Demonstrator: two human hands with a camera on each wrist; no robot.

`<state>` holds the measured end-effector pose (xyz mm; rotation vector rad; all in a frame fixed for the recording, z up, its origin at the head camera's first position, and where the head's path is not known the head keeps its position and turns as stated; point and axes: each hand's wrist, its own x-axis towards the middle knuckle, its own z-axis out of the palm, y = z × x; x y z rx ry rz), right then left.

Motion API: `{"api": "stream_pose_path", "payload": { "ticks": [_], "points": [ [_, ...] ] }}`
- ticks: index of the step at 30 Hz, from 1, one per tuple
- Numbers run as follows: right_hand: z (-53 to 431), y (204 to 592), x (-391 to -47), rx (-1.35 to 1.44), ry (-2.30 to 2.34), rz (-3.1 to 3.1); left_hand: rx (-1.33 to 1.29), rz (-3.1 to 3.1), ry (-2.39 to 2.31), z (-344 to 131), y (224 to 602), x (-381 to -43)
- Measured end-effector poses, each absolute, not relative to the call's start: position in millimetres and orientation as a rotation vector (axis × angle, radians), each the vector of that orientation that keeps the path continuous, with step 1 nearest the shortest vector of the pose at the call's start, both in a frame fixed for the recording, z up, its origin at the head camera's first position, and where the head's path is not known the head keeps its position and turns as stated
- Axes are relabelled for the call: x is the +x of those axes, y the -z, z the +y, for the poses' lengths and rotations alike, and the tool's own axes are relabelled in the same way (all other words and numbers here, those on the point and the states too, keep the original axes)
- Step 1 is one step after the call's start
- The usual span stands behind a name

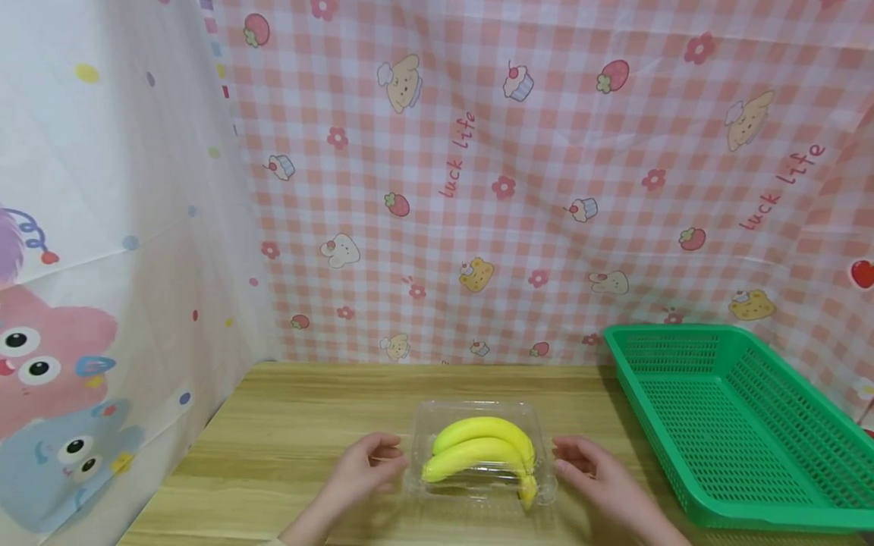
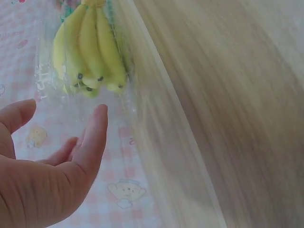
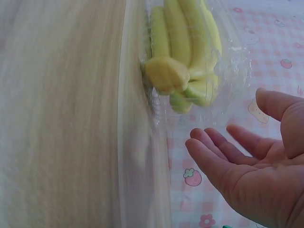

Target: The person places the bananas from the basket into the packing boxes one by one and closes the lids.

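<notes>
In the head view a clear plastic container stands on the wooden table, with a bunch of yellow bananas inside it. The banana stem points toward the container's near right corner. My left hand is at the container's left side, its fingertips right by the wall and nothing in its grasp. On the opposite side my right hand is held the same way, fingers relaxed. Both wrist views show spread thumb and fingers: the left hand just below the bananas' dark tips, the right hand near the stem end.
A green slatted plastic basket stands on the right part of the wooden table. Behind hangs a pink checked cloth with cartoon prints. A white printed cloth covers the left side.
</notes>
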<state>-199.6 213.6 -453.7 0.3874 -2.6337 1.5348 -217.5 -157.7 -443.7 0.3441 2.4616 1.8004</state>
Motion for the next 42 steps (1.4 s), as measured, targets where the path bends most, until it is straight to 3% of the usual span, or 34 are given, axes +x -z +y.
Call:
{"api": "stream_pose_path", "payload": {
  "ticks": [20,42],
  "points": [
    [210,461,-194,0.392,-2.324,-2.46,0.195,2.094,-1.939,-154,448,-213],
    [202,468,-193,0.32,-2.59,-2.358,0.134,1.88,-2.129,-146,456,-209]
  ]
}}
